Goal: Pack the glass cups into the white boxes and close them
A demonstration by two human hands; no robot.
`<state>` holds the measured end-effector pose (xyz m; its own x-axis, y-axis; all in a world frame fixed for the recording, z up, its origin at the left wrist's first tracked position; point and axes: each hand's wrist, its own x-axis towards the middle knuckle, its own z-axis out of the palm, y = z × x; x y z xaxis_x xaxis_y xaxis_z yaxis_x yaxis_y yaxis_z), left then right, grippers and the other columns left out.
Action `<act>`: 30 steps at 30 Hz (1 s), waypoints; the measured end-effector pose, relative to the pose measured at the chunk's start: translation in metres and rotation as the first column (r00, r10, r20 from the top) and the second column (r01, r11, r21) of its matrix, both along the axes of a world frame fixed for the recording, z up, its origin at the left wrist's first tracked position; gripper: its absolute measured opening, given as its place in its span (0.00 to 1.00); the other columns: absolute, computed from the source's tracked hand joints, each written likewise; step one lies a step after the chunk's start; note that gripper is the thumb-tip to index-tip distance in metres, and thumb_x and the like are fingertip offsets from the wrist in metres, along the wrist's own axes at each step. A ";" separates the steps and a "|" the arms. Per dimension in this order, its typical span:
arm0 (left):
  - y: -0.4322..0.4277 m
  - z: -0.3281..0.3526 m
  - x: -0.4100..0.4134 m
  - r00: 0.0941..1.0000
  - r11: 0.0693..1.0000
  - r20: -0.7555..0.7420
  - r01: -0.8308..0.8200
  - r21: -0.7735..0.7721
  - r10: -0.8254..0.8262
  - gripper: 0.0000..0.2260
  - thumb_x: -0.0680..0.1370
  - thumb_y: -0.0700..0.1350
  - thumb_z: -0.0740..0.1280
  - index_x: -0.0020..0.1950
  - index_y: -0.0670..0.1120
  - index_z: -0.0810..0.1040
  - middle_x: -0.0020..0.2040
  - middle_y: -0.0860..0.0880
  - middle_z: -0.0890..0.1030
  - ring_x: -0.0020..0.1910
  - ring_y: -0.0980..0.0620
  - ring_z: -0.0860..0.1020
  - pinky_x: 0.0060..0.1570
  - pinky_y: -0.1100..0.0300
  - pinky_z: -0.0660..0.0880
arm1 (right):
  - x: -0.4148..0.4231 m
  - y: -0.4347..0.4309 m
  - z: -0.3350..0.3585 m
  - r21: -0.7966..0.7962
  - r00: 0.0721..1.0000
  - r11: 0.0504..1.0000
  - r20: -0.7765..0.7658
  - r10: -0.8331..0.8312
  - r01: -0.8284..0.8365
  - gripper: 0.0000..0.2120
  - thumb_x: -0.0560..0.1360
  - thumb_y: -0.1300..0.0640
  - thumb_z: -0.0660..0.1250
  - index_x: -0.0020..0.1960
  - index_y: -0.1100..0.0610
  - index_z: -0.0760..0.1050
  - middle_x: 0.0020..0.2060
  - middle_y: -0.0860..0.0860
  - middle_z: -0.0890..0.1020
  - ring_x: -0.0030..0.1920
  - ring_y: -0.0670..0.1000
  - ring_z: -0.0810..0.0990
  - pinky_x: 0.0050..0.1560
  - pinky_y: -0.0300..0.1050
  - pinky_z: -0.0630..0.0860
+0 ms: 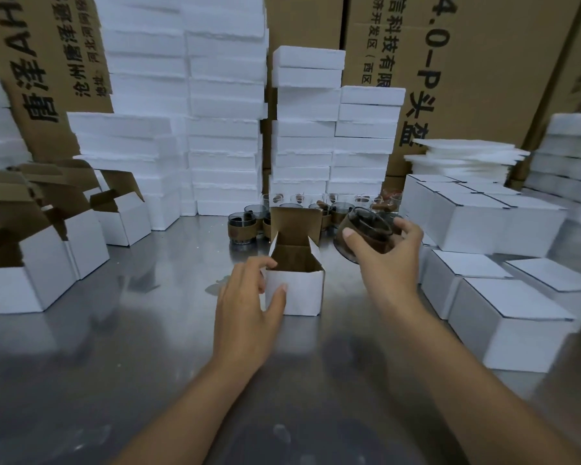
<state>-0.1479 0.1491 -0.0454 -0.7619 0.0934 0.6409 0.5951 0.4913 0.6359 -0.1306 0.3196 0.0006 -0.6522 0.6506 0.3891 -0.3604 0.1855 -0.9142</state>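
Open white box (296, 292) at centre of counter (148, 347), lid flap upright on far side. Left hand (245, 303): thumb on near face, fingers curled round left edge, holding it. Right hand (383, 253): fingers wrapped round tilted glass cup (366, 229), in the air just right of the box. More cups (242, 226) stand on the far side; closed boxes (510, 330) stacked right.

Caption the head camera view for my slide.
Left hand steadies an open white box while the right hand holds a glass cup to its right.
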 end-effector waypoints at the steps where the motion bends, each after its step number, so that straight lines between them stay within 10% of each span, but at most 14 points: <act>1: -0.001 0.000 0.002 1.000 1.000 0.015 0.019 0.020 -0.020 0.10 0.76 0.46 0.68 0.55 0.53 0.70 0.40 0.55 0.71 0.40 0.55 0.72 0.41 0.77 0.65 | 0.009 -0.006 0.000 -0.026 0.999 0.999 -0.032 0.025 -0.026 0.29 0.69 0.53 0.75 0.61 0.47 0.60 0.47 0.39 0.74 0.41 0.28 0.77 0.35 0.21 0.69; 7: -0.013 0.000 0.009 0.952 0.954 0.157 0.233 0.187 -0.263 0.05 0.78 0.45 0.63 0.48 0.56 0.71 0.38 0.52 0.77 0.39 0.58 0.76 0.36 0.72 0.71 | 0.039 -0.035 -0.021 -0.095 0.971 0.966 -0.017 0.239 -0.239 0.17 0.69 0.54 0.74 0.52 0.47 0.70 0.46 0.42 0.80 0.43 0.36 0.81 0.37 0.28 0.74; 15: -0.015 0.004 0.016 0.656 0.794 0.455 0.431 0.429 -0.602 0.17 0.75 0.57 0.61 0.57 0.50 0.77 0.47 0.50 0.84 0.43 0.52 0.83 0.43 0.64 0.78 | 0.044 -0.044 -0.042 -0.091 0.916 0.922 0.108 0.385 -0.377 0.15 0.70 0.49 0.72 0.54 0.50 0.74 0.44 0.46 0.84 0.40 0.38 0.82 0.35 0.29 0.73; 21: -0.016 0.003 0.012 0.670 0.802 0.448 0.431 0.414 -0.592 0.22 0.70 0.59 0.62 0.58 0.48 0.78 0.48 0.51 0.84 0.43 0.52 0.82 0.48 0.60 0.79 | 0.043 -0.046 -0.040 -0.086 0.906 0.913 0.117 0.407 -0.399 0.34 0.54 0.35 0.72 0.55 0.50 0.72 0.48 0.48 0.84 0.46 0.43 0.83 0.42 0.36 0.75; 30: -0.016 0.002 0.011 0.669 0.812 0.463 0.434 0.391 -0.581 0.22 0.71 0.60 0.60 0.57 0.49 0.79 0.46 0.52 0.83 0.41 0.55 0.80 0.45 0.61 0.77 | 0.043 -0.047 -0.037 -0.081 0.899 0.914 0.162 0.406 -0.398 0.30 0.59 0.35 0.67 0.55 0.51 0.73 0.42 0.45 0.85 0.45 0.41 0.83 0.47 0.40 0.78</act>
